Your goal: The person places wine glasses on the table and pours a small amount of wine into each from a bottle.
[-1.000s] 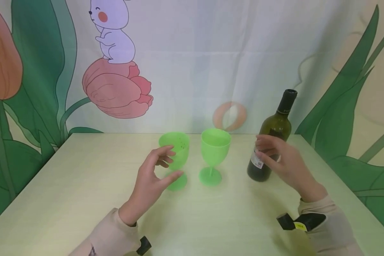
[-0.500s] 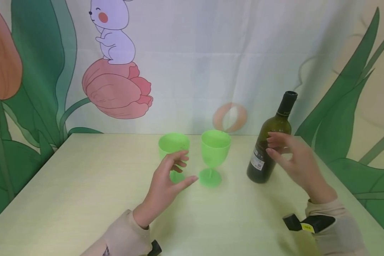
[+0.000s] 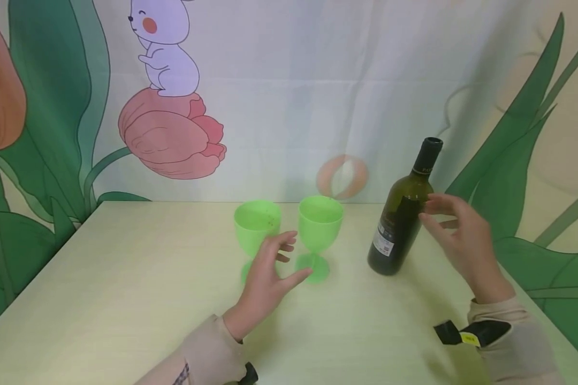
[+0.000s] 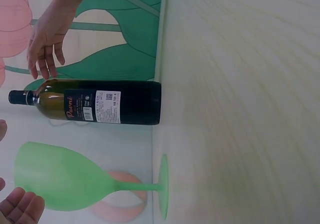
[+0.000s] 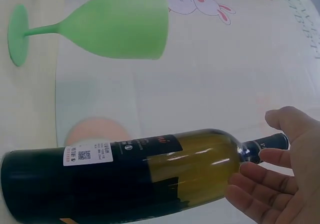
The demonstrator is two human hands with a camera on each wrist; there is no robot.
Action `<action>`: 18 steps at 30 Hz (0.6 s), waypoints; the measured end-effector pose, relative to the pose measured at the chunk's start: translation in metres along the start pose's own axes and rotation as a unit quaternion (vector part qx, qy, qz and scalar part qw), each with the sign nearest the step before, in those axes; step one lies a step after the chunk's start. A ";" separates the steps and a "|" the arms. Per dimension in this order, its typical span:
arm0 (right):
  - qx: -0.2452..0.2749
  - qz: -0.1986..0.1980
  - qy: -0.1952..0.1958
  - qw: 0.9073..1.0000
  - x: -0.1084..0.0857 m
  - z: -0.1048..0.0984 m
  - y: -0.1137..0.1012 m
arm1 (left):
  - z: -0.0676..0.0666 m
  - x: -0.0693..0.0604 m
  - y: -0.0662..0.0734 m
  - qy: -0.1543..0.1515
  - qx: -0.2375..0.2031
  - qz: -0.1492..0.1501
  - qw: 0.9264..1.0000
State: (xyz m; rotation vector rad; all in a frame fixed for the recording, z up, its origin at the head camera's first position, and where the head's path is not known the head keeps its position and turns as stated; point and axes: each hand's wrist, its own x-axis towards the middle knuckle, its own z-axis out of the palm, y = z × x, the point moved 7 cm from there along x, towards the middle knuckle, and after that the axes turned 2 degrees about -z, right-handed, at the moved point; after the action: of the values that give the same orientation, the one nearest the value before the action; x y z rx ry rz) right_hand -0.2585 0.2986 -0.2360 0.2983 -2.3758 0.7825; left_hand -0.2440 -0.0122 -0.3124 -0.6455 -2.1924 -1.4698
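Two green goblets stand upright side by side, the left one [image 3: 256,227] partly behind my left hand [image 3: 267,278], the other [image 3: 320,224] just beyond its fingertips. That hand is raised with thumb and fingers spread apart, holding nothing. A dark wine bottle [image 3: 396,230] stands upright to the right of the goblets. My right hand [image 3: 467,246] is at the bottle's right side, fingers loosely bent and empty; whether it touches the bottle is unclear. In the right wrist view the fingers [image 5: 265,184] overlap the bottle's neck and shoulder.
A pale table [image 3: 125,289] lies beneath everything. Behind it hangs a curtain [image 3: 270,107] printed with a rabbit, tulips and green leaves.
My left hand has moved right, from the left goblet toward the other goblet. My right hand has shifted right, from in front of the bottle to its side. Goblets and bottle stay standing.
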 end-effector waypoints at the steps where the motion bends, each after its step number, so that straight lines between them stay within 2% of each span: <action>1: -0.001 0.004 0.003 1.000 0.000 -0.001 0.001 | 0.002 0.000 -0.001 -0.001 0.001 -0.004 1.000; 9: -0.013 0.045 0.007 0.999 -0.001 0.000 0.016 | 0.021 -0.001 -0.010 -0.021 0.009 -0.040 0.999; 18: 0.012 0.101 -0.024 0.995 -0.002 0.007 0.038 | 0.032 0.001 -0.024 -0.031 -0.008 -0.104 0.994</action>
State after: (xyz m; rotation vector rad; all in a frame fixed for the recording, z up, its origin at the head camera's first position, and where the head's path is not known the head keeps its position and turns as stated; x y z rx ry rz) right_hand -0.2747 0.3246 -0.2589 0.0888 -2.4703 0.9063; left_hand -0.2615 0.0100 -0.3410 -0.4854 -2.3590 -1.5900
